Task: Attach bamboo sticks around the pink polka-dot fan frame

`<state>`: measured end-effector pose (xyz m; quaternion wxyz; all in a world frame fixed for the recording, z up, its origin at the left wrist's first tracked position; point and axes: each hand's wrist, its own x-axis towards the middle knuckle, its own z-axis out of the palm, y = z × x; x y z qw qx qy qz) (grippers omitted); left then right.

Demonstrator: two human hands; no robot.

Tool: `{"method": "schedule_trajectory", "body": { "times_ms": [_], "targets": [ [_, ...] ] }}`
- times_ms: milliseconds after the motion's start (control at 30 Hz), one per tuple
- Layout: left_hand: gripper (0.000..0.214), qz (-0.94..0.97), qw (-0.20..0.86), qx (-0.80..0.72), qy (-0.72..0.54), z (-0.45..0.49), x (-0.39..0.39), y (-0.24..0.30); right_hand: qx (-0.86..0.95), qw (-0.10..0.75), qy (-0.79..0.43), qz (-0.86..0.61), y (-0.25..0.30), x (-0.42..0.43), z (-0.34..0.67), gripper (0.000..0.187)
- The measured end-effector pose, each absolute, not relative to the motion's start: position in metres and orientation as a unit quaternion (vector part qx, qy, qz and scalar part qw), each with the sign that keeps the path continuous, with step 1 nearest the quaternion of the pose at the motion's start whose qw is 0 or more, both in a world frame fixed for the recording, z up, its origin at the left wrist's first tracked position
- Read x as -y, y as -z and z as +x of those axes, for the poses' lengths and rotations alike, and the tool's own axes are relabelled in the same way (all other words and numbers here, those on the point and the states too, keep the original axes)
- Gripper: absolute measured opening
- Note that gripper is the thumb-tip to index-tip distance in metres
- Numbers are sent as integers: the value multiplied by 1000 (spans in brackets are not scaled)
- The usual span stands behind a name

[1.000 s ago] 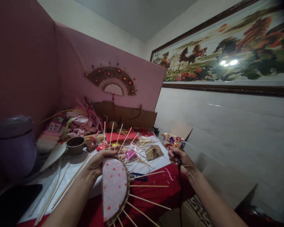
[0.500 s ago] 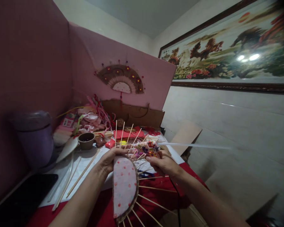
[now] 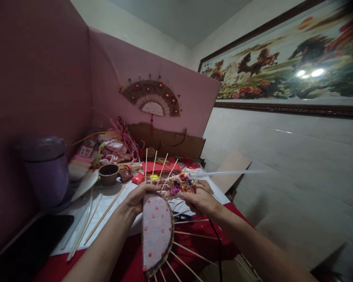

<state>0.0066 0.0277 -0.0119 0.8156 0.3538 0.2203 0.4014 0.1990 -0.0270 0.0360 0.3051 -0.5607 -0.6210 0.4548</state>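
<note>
My left hand (image 3: 139,199) is closed on the upper end of a half-round fan base (image 3: 156,237), covered in pale cloth with red dots and edged in brown. Thin wooden sticks (image 3: 191,235) radiate from its curved edge, some pointing up past my fingers. In my right hand (image 3: 202,200) is a flower-patterned glue gun (image 3: 180,183), held close to the base's upper sticks. A long translucent glue stick (image 3: 229,172) juts out of it to the right, and a black cord (image 3: 219,246) hangs below. The gun's tip is hard to make out among the sticks.
A finished fan (image 3: 153,98) hangs on the pink board. On the table stand a brown cup (image 3: 108,175) and a purple container (image 3: 45,172). Loose sticks (image 3: 106,213), a dark phone-like slab (image 3: 32,246) and a heap of ribbons and cloth (image 3: 114,147) lie around.
The glue gun has shifted slightly left and its glue stick now slants up more, with its far end higher and further left. My left hand still holds the fan base in nearly the same place.
</note>
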Motion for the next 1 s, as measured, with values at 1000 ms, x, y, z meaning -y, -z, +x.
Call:
{"method": "schedule_trajectory", "body": {
  "times_ms": [1000],
  "targets": [
    [35,365,801,-236,-411,7,-26,10,608,314,-479,-550,-33,24,201,40]
  ]
}}
